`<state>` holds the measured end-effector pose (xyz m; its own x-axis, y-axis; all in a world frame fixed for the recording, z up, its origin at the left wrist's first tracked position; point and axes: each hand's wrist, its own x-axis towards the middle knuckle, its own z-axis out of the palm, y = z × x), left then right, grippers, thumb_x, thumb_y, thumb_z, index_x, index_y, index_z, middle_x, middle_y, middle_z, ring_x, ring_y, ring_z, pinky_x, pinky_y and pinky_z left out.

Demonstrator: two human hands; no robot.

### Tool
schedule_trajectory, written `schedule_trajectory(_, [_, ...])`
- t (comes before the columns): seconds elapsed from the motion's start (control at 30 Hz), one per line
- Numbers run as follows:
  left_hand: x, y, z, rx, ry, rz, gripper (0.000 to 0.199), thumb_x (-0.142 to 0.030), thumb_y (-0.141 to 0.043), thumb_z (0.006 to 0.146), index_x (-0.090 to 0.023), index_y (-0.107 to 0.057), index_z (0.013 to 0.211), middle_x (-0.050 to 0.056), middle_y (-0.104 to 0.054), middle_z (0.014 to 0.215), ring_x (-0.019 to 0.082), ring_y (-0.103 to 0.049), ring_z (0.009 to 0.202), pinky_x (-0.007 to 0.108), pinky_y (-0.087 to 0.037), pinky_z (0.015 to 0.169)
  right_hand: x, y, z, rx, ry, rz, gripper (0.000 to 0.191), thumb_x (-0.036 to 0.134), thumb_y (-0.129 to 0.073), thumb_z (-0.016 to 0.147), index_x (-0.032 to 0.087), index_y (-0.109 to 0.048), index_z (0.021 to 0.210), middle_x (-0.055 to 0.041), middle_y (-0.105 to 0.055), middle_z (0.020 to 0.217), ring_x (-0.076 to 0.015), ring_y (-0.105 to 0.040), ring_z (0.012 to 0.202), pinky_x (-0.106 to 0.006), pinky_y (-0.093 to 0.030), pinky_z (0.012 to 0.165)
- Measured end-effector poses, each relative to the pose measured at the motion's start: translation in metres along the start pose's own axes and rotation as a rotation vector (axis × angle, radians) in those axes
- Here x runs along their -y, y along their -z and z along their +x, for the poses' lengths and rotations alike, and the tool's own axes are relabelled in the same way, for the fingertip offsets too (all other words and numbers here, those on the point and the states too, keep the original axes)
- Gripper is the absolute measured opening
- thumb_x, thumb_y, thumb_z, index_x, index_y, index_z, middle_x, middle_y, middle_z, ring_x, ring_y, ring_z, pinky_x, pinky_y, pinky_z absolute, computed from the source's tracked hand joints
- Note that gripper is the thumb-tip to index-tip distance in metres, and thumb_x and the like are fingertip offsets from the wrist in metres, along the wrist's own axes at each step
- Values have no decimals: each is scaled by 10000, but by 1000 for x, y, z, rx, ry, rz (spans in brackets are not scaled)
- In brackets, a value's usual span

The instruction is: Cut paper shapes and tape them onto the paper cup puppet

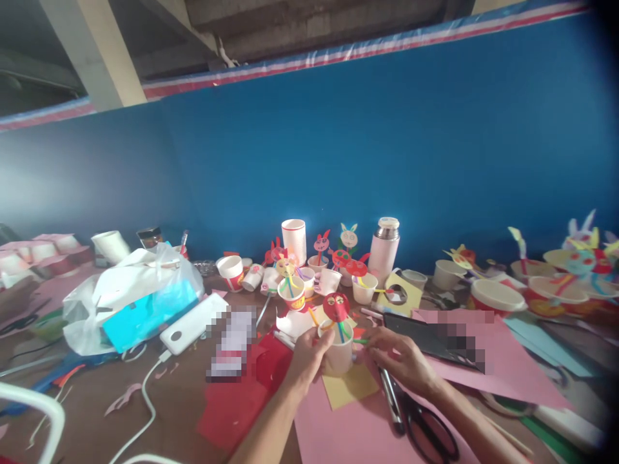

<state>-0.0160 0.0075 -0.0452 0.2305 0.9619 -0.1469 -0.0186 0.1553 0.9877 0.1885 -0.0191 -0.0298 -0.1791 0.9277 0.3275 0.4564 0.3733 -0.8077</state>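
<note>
A white paper cup (pixel 339 356) stands over a yellow paper piece (pixel 351 385) on pink paper. My left hand (pixel 309 354) is wrapped round the cup's left side. A red paper face (pixel 335 307) with drawn eyes rises above the cup's rim, with coloured straws below it. On the cup's right, my right hand (pixel 401 354) pinches the end of a green straw (pixel 360 341) that sticks out sideways. Just below that hand lie a silver-and-black pen-like tool (pixel 391 399) and black-handled scissors (pixel 430 428).
Several decorated cups, a tall white cup (pixel 294 241) and a pink thermos (pixel 384 251) line the back before a blue partition (pixel 338 142). Red paper (pixel 236 406), a white power bank (pixel 193 324) and a plastic bag (pixel 82 322) lie left. A dark tablet-like slab (pixel 425 338) lies right.
</note>
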Motion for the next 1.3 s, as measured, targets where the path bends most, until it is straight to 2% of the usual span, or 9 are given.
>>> schedule_trajectory(0.17, [-2,3,-1,50,-76,21,483,-550,-617,689,-157,-567,966,-48,-482,532,68,-404,413,187,-347,423,-1,-2,1,-41,-71,35,182,311,-563,776,199,-644,658,-4,-654,685,-173,-575,669,-261,-420,635])
schedule_trajectory(0.3, [-7,3,-2,76,-183,14,456,-425,-700,658,-149,-565,996,58,-639,868,141,-583,691,218,-447,611,-3,-6,0,-88,-85,86,177,301,-554,794,190,-613,670,-2,-634,660,-166,-569,659,-270,-429,654])
schedule_trajectory(0.4, [-7,4,0,31,-227,24,440,-397,-697,669,-139,-576,1004,94,-640,990,212,-597,873,263,-456,717,-3,-5,2,-119,-61,147,183,318,-566,794,188,-612,673,-51,-673,853,-210,-596,882,-306,-439,780])
schedule_trajectory(0.5, [-7,8,4,16,-208,26,475,-404,-682,682,-133,-569,1056,109,-645,1019,243,-596,915,296,-455,746,-3,2,3,-209,-80,380,186,350,-614,773,188,-620,680,-81,-637,1070,-245,-522,1096,-331,-405,892])
schedule_trajectory(0.63, [-10,10,6,-25,-197,5,473,-417,-690,663,-128,-585,1021,117,-657,1008,250,-596,918,292,-453,737,-10,11,2,-329,-241,621,208,397,-639,762,195,-611,726,-37,-675,824,-193,-621,818,-314,-462,776])
schedule_trajectory(0.73, [-12,9,4,-36,-177,-10,485,-435,-693,646,-129,-590,1009,112,-666,979,239,-607,855,274,-455,667,-16,11,0,-319,-280,648,244,420,-646,753,177,-619,748,-42,-668,758,-179,-619,698,-310,-485,675])
schedule_trajectory(0.87, [-10,10,5,10,-174,7,467,-445,-677,667,-127,-597,1000,104,-664,985,221,-613,812,265,-451,647,-17,5,-1,-310,-302,683,279,440,-686,706,171,-617,730,-55,-659,782,-176,-604,685,-280,-476,602])
schedule_trajectory(1.03, [-4,15,10,57,-232,41,448,-434,-657,700,-125,-611,1021,99,-664,1009,240,-597,905,281,-446,732,-11,0,-1,-278,-316,683,272,437,-697,692,179,-612,707,-42,-652,774,-154,-574,645,-267,-450,589])
schedule_trajectory(1.3, [-4,14,8,100,-220,40,454,-428,-652,709,-147,-617,1064,93,-652,1068,248,-604,915,289,-455,742,12,-3,-1,-264,-345,622,248,392,-709,677,168,-611,642,-30,-645,695,-134,-540,606,-230,-376,522])
